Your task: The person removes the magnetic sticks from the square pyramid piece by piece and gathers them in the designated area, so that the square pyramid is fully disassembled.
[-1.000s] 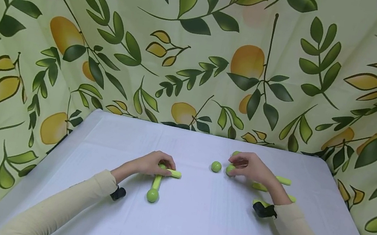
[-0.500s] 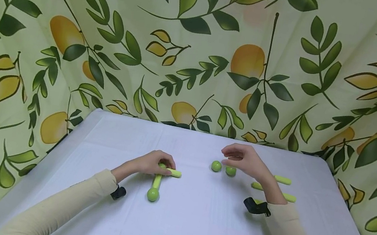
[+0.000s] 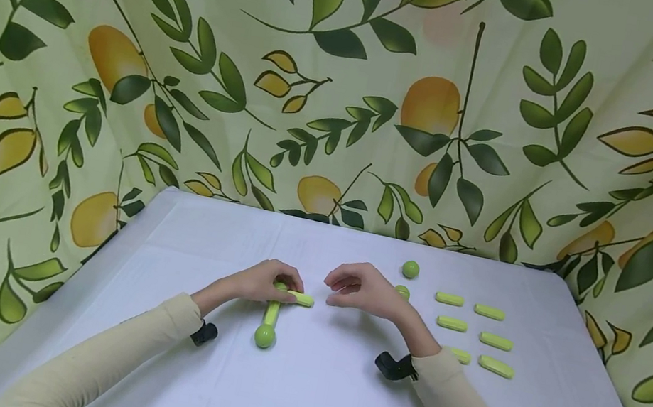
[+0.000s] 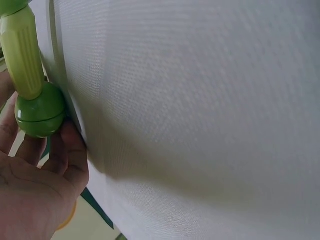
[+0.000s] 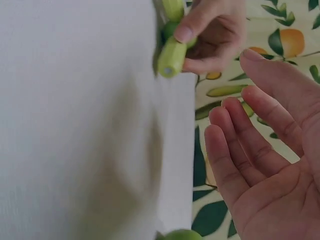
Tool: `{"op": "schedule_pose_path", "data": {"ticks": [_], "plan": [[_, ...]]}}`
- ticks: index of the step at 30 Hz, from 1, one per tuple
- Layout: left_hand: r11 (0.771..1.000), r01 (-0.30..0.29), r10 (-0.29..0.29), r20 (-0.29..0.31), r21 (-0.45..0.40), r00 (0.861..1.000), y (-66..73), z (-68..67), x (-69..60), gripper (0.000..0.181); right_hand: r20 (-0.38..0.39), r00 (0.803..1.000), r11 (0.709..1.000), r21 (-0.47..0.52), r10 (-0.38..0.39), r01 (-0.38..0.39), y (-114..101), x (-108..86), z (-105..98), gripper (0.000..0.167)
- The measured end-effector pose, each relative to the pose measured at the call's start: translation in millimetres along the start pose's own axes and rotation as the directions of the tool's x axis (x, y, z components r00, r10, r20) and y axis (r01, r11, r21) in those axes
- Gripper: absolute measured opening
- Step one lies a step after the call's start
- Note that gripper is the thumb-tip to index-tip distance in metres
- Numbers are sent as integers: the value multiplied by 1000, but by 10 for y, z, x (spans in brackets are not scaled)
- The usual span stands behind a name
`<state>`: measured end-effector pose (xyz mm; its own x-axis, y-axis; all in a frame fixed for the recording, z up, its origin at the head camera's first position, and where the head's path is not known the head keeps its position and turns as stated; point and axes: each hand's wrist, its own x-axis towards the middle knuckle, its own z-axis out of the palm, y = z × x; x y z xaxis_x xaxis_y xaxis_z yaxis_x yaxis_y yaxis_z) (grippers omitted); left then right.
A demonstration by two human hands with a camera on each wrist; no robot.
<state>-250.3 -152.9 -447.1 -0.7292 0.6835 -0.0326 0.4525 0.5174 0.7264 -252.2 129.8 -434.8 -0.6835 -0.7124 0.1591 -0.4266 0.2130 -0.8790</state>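
Note:
In the head view my left hand (image 3: 264,282) grips a light green stick (image 3: 302,299) where it meets a green ball (image 3: 280,286). A second stick (image 3: 272,312) runs from that ball toward the front, ending in another ball (image 3: 265,336). The left wrist view has fingers curled about the joint ball (image 4: 41,112), with the ribbed stick (image 4: 22,55) rising from it. The right wrist view puts the left thumb on the stick (image 5: 172,56). My right hand (image 3: 370,291) hovers to its right, fingers loosely bent and holding nothing, as the right wrist view confirms.
Two loose green balls, a far ball (image 3: 410,269) and a nearer ball (image 3: 402,292) partly behind the right hand, lie on the white-covered table (image 3: 308,388). Several loose sticks (image 3: 496,341) lie in two columns at right. A leaf-patterned curtain (image 3: 339,126) surrounds the table.
My right hand has left the loose balls and moved left, toward the left hand, uncovering the sticks on the right. The left hand and its pieces have hardly moved.

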Motion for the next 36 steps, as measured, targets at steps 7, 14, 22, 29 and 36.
{"op": "schedule_pose_path", "data": {"ticks": [7, 14, 22, 29, 36], "plan": [[1000, -16, 16, -14, 9, 1000, -10, -5, -29, 10, 30, 999, 999, 28, 31, -31, 111, 148, 174, 30], [1000, 2, -2, -19, -2, 1000, -23, -45, -62, 12, 35, 998, 999, -3, 46, -45, 129, 209, 221, 28], [997, 25, -27, -33, -70, 999, -85, -119, -160, 21, 25, 998, 999, -1, 49, -49, 151, 257, 268, 27], [992, 78, -84, -53, -96, 995, -149, -186, -289, 26, 34, 997, 997, -29, 69, -68, 174, 365, 351, 26], [992, 54, -63, -70, -115, 996, -104, -203, -340, 20, 53, 996, 997, -29, 76, -75, 131, 486, 457, 25]]}}
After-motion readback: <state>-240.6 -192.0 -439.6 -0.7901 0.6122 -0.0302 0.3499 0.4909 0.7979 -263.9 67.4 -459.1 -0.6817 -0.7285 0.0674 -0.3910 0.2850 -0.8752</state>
